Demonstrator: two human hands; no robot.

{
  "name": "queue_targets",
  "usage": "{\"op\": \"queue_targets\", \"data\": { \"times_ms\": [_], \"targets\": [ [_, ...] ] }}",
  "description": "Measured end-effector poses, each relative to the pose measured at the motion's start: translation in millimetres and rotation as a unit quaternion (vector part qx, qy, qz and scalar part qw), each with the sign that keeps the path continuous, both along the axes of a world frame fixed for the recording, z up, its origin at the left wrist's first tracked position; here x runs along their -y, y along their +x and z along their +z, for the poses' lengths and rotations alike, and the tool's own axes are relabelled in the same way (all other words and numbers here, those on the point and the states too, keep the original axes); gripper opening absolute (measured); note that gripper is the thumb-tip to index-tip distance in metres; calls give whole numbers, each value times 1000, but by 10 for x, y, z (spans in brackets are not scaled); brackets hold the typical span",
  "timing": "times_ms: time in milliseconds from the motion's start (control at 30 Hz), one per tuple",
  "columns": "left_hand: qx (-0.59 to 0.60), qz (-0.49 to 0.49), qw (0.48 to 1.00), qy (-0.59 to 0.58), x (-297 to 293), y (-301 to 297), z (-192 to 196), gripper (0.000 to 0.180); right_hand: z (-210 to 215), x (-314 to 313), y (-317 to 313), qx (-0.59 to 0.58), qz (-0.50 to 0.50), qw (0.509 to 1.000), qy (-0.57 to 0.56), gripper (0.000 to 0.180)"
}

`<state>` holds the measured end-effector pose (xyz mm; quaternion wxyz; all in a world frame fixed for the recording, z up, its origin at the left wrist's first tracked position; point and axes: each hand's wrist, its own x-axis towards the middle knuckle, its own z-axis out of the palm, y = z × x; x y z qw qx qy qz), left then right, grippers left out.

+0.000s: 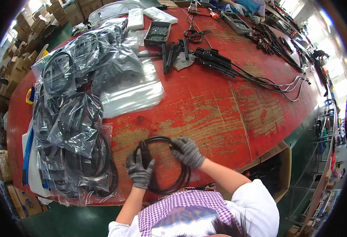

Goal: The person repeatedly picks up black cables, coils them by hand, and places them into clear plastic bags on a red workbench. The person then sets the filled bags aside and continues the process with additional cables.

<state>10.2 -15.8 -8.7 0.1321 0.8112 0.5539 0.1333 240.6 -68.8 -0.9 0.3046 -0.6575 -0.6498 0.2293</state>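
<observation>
A coiled black cable (184, 179) forms a ring on the worn red table in front of me. At the ring's left side, my left hand (140, 168), in a grey glove, is closed round the coil and a thicker black piece (145, 152) of it. My right hand (187, 152), gloved alike, grips the coil's upper right, its fingers bent over the cable. To the left lie several bagged coils of black cable (78, 118) in clear plastic. Beyond my hands is a stack of flat clear plastic bags (136, 96).
A tray of small dark parts (157, 33) stands at the back, near black bars (173, 55). A bundle of black cables (217, 61) lies right of them. A co-worker's gloved hand (240, 8) shows at the far edge. An open cardboard box (286, 166) sits below the table's right edge.
</observation>
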Motion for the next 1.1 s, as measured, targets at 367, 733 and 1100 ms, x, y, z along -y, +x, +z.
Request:
{"op": "queue_targets", "data": {
  "times_ms": [367,733,1100],
  "targets": [
    [62,-1,997,43,52,-62,-15,69,81,-3137,1187,77,-306,942,-116,58],
    [78,8,997,29,19,-43,-81,69,754,-1569,583,-504,-164,847,-47,20],
    [45,-7,999,-5,-14,-60,-122,68,617,872,-725,13,-94,978,-187,26]
  ]
}}
